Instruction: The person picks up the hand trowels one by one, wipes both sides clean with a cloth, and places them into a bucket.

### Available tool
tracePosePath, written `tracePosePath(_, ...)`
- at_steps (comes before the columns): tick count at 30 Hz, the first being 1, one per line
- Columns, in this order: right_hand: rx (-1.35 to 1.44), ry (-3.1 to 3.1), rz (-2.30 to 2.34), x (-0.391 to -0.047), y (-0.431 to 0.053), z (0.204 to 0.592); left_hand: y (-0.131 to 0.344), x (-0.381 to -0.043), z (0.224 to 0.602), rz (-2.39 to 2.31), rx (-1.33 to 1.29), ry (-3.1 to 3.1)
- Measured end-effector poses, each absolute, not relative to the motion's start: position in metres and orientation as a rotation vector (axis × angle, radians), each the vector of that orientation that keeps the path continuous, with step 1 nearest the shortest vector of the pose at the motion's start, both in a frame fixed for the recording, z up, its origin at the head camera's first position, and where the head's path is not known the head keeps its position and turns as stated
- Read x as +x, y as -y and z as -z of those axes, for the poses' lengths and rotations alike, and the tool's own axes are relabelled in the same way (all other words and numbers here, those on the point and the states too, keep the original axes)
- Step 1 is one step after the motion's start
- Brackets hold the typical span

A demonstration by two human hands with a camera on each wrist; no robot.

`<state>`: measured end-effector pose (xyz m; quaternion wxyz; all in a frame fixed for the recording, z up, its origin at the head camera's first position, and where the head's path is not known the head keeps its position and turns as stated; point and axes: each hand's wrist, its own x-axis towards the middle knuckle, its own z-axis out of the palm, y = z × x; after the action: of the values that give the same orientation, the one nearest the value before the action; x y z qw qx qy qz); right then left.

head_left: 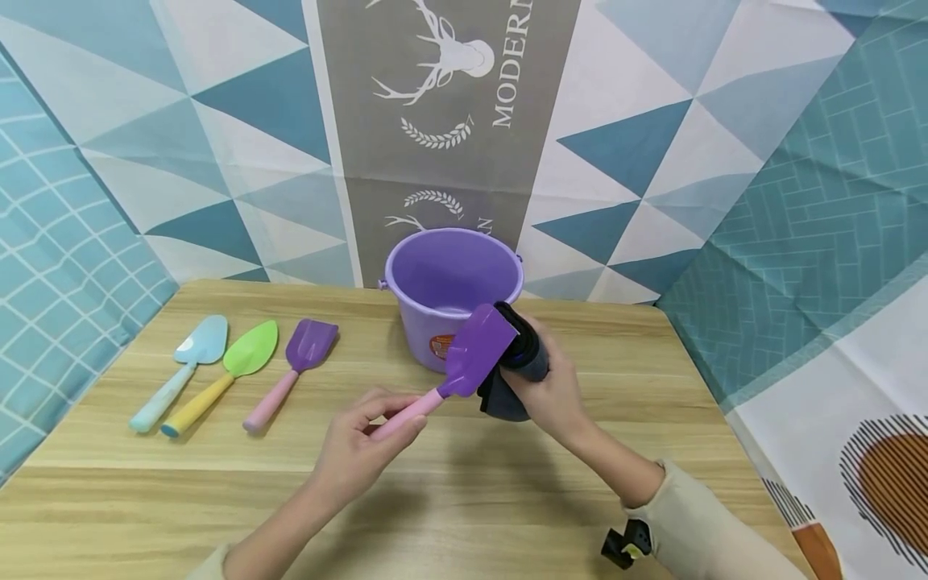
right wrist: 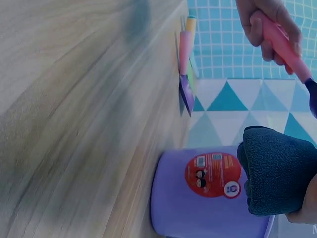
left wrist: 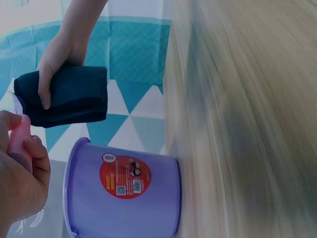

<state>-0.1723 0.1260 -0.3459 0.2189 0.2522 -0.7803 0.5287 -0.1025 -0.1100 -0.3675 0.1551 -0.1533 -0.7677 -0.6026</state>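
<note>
My left hand (head_left: 366, 439) grips the pink handle of a small garden shovel with a purple blade (head_left: 474, 350). The blade is tilted up, in front of the bucket's rim in the head view. A folded dark blue-grey cloth (left wrist: 74, 96) is in my right hand (head_left: 547, 383), fingers curled round it, held against the right edge of the blade. Both the cloth and the shovel are raised above the table. Behind them stands an upright purple bucket (head_left: 416, 322) with a red round label (right wrist: 213, 173).
To the left on the wooden table (head_left: 507, 499) lie three garden tools in a row: a light blue trowel (head_left: 203, 342), a green trowel (head_left: 250, 350) with a yellow handle, and another purple shovel (head_left: 310, 345) with a pink handle. Patterned cloth hangs behind the table and at both sides.
</note>
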Motion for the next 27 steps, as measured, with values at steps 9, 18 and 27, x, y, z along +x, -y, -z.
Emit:
tracePosePath(9,0.817,2.204,-1.379,-0.163,-0.117,0.353,0.103,-0.102,0.363,1.693,-0.451,2.143)
tracePosePath(18,0.825,2.157,-1.337,-0.169,-0.12,0.356,0.106,-0.102,0.363,1.709,-0.423,2.146)
tracePosePath(27,0.695,2.088,-1.425,-0.176,-0.129,0.34,0.113,-0.101,0.37,1.7,-0.536,2.133)
